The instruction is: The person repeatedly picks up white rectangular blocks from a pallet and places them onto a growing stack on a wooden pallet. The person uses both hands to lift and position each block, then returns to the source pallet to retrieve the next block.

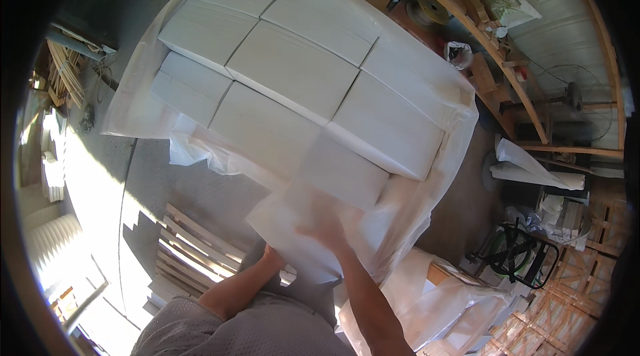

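The stack of white blocks (293,76) sits wrapped in a clear plastic sheet (427,176), flat rectangular slabs packed edge to edge, smooth and matte. At the stack's near edge the right hand (327,228) presses flat on a smaller white block (340,173) under the translucent film, fingers spread, gripping nothing. The left hand (272,257) is hidden beneath the film's near flap; its grip cannot be told. A slatted wooden pallet (193,249) lies left of the stack.

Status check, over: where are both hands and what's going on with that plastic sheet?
Right hand flat on plastic sheet. Left hand hidden beneath it. Sheet drapes the stacked white blocks. Nothing obstructing.
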A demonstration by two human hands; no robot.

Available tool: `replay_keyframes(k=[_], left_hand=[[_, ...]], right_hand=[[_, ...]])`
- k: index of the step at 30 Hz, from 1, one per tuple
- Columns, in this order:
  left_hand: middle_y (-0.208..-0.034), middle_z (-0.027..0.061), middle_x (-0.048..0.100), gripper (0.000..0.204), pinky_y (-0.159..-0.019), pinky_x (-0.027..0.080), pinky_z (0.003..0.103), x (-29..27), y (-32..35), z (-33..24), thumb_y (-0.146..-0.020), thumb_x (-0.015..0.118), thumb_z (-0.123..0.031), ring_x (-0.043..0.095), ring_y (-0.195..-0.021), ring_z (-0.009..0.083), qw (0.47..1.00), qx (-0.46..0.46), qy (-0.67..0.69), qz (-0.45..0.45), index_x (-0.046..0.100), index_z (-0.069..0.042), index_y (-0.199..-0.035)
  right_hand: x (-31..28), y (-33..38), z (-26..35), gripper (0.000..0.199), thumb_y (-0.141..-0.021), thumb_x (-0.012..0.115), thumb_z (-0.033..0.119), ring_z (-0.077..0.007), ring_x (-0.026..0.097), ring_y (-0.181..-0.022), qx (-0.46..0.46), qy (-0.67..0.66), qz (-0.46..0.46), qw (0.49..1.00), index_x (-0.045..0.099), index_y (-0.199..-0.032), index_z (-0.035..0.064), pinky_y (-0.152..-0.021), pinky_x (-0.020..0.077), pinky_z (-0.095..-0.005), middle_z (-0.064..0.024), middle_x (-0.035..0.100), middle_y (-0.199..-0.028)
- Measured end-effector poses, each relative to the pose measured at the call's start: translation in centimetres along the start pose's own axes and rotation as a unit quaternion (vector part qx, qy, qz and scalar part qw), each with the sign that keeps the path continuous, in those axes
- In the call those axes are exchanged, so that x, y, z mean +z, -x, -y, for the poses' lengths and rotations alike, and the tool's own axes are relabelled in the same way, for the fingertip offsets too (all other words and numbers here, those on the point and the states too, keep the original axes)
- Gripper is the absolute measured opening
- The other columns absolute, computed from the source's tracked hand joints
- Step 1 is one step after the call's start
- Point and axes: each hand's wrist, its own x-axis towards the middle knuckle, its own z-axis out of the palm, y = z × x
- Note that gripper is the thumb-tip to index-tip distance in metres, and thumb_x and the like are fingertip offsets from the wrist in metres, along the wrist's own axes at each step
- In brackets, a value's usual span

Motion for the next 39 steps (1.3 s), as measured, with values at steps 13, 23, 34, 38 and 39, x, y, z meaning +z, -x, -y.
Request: replay_keyframes(k=[13, 23, 34, 38, 39], left_hand=[[-0.125, 0.0082, 0.056, 0.036, -0.101, 0.042, 0.037, 4.9, -7.0, 5.5, -0.097, 0.048, -0.023, 0.053, -0.115, 0.0232, 0.96, 0.112, -0.241, -0.092, 0.049, -0.01, -0.13], [-0.113, 0.0104, 0.061, 0.038, -0.091, 0.046, 0.036, 10.7, -13.7, 4.4, -0.087, 0.064, -0.018, 0.058, -0.107, 0.0242, 0.744, 0.218, -0.592, -0.219, 0.055, -0.007, -0.122], [-0.123, 0.0114, 0.059, 0.056, -0.094, 0.045, 0.035, 10.5, -15.0, 1.7, -0.078, 0.073, -0.028, 0.055, -0.116, 0.0259, 0.684, 0.015, -0.699, -0.21, 0.054, -0.007, -0.126], [-0.126, 0.0137, 0.058, 0.056, -0.096, 0.044, 0.037, 7.3, -16.0, 2.3, -0.081, 0.069, -0.033, 0.054, -0.119, 0.0287, 0.82, 0.024, -0.507, -0.266, 0.054, -0.008, -0.128], [-0.126, 0.0139, 0.058, 0.055, -0.096, 0.044, 0.037, 7.2, -16.1, 2.2, -0.081, 0.068, -0.033, 0.053, -0.12, 0.029, 0.817, 0.054, -0.508, -0.267, 0.054, -0.008, -0.128]], right_hand=[[-7.0, -5.6, -3.8, 0.085, -0.065, 0.082, 0.037, -0.0329, 0.047, -0.126, 0.017, 0.002, 0.128, 0.992, 0.049, -0.133, -0.0014, -0.106, 0.0364, -0.0379, -0.0198, 0.051, -0.134], [-10.8, -13.2, -3.8, 0.067, -0.075, 0.075, 0.03, -0.0322, 0.049, -0.125, 0.048, -0.031, 0.114, 0.992, 0.053, -0.129, -0.004, -0.104, 0.0381, -0.0357, -0.0202, 0.053, -0.132], [0.6, 2.9, -6.5, 0.028, -0.095, 0.052, 0.016, -0.023, 0.063, -0.1, 0.35, -0.563, -0.076, 0.745, 0.06, -0.118, 0.0016, -0.082, 0.0515, -0.0333, -0.0133, 0.065, -0.112], [4.6, 2.2, -12.1, 0.034, -0.094, 0.055, 0.017, -0.0232, 0.063, -0.098, 0.458, -0.684, -0.108, 0.557, 0.054, -0.125, 0.002, -0.08, 0.0534, -0.032, -0.0133, 0.062, -0.116], [5.0, 1.3, -13.2, 0.035, -0.093, 0.055, 0.018, -0.0232, 0.062, -0.098, 0.413, -0.714, -0.108, 0.555, 0.054, -0.125, 0.0025, -0.08, 0.0533, -0.0325, -0.013, 0.062, -0.116]])
